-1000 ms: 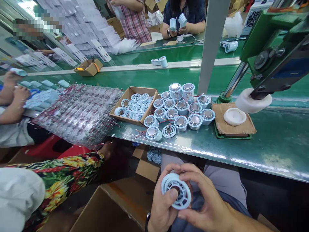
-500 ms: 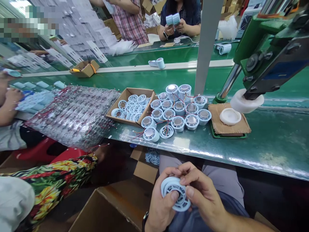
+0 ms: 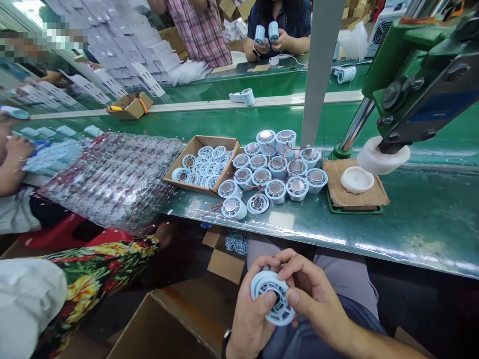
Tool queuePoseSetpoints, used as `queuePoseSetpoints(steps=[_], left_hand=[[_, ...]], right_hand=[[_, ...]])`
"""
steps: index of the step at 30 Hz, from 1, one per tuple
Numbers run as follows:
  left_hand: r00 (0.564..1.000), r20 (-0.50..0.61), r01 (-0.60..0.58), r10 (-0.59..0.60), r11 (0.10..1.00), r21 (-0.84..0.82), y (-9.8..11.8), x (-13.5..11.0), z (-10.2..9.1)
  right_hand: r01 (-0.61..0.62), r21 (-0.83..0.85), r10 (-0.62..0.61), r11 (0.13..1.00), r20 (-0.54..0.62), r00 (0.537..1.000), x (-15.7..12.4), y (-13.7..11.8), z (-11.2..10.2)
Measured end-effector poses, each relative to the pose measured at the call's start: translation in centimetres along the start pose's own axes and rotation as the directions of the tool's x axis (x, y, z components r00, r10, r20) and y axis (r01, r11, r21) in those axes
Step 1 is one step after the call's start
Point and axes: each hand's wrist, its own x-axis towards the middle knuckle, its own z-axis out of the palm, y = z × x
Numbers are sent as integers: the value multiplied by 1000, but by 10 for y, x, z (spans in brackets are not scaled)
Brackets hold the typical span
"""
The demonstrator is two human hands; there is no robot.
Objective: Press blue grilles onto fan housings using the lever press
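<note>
Over a seated lap, below the worktop's near edge, the left hand grips overlapping pale-blue slotted rings, the right hand pinching their rim; aligning or separating them seems the step in hand, the next move probably calling for careful fingertip control

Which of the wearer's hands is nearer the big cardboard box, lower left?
Left. The left hand is just right of the big box in view; the right hand is farther right.
</note>
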Motion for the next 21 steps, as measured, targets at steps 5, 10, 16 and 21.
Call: queuePoseSetpoints(steps=[5,10,16,21], left_hand=[[1000,-6,-7,7,997,-75,-3,2,4],[1000,19,-3,5,990,-137,-1,4,8],[998,56,4,6,986,-168,1,5,6],[999,48,21,-12,984,-176,-1,5,10]], right_hand=[[-4,-73,7,997,41,999,-3,-4,-2],[159,-282,-134,946,108,985,-5,-6,-5],[140,-291,-112,947,111,988,-6,-5,-5],[159,-287,-139,944,91,986,-5,-5,-2]])
